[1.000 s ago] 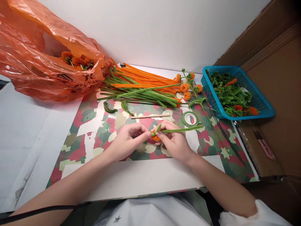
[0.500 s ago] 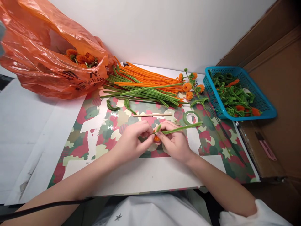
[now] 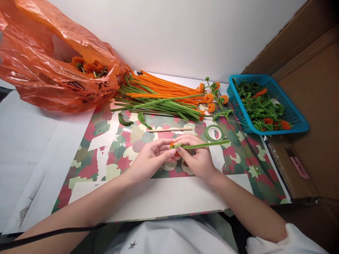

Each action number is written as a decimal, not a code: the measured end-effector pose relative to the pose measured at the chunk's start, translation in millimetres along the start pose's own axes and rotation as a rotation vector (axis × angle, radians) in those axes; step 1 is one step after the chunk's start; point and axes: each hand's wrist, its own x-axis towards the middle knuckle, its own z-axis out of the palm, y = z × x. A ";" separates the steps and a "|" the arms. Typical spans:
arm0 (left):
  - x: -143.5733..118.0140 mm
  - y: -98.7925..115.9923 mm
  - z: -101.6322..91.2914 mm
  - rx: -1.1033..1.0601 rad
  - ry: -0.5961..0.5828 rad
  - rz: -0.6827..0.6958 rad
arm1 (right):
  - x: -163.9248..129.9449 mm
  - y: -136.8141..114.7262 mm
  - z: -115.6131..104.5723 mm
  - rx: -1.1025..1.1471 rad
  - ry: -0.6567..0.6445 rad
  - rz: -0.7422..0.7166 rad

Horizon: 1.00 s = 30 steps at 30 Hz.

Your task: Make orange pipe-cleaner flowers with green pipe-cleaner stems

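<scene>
Head view: over the middle of the patterned tabletop (image 3: 84, 171), a small orange-and-green piece (image 3: 172, 145) was pinched by the left hand (image 3: 153, 154) and the right hand (image 3: 198, 155), thumbs and fingers nearly closed on it; a green strip (image 3: 209, 144) was pointed toward the right edge; beyond, a wooden stick (image 3: 170, 130) was laid; along the far edge, fuzzy stems (image 3: 164, 102) were heaped between an orange bag (image 3: 53, 88) at the left corner and a blue basket (image 3: 298, 125) at the right.

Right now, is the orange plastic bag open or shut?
Open: the bag has a gaping mouth, and orange flowers show inside it.
</scene>
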 end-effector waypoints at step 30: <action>2.7 -5.8 -5.7 -0.201 0.079 0.023 | 4.6 -2.0 -6.8 0.251 -0.107 0.161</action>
